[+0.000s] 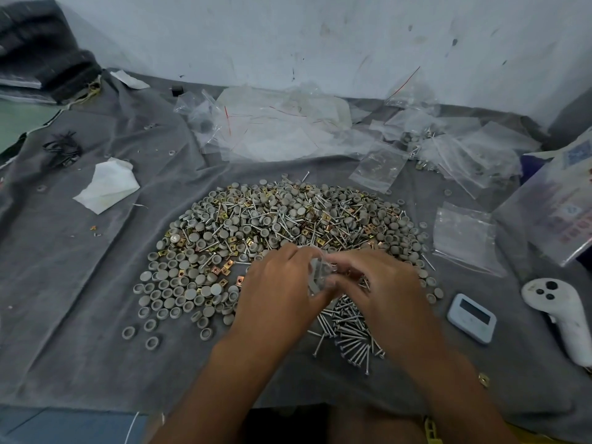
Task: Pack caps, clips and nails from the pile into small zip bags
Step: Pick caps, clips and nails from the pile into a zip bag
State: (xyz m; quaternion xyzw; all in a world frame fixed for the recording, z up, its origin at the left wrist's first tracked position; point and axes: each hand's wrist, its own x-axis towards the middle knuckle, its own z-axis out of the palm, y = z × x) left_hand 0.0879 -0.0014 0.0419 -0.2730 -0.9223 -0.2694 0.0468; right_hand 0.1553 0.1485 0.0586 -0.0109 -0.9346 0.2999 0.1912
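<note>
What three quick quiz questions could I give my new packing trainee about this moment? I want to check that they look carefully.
1. True or false: both hands hold one small clear bag.
2. What lies nearest the person: caps, clips or nails?
3. Multiple choice: the white tissue lies A) left of the pile, B) right of it, C) on it.

Key: 1 true: left hand, right hand. 2 nails. 3 A.

no text readable; the print on the packet [557, 213] is blurred.
</note>
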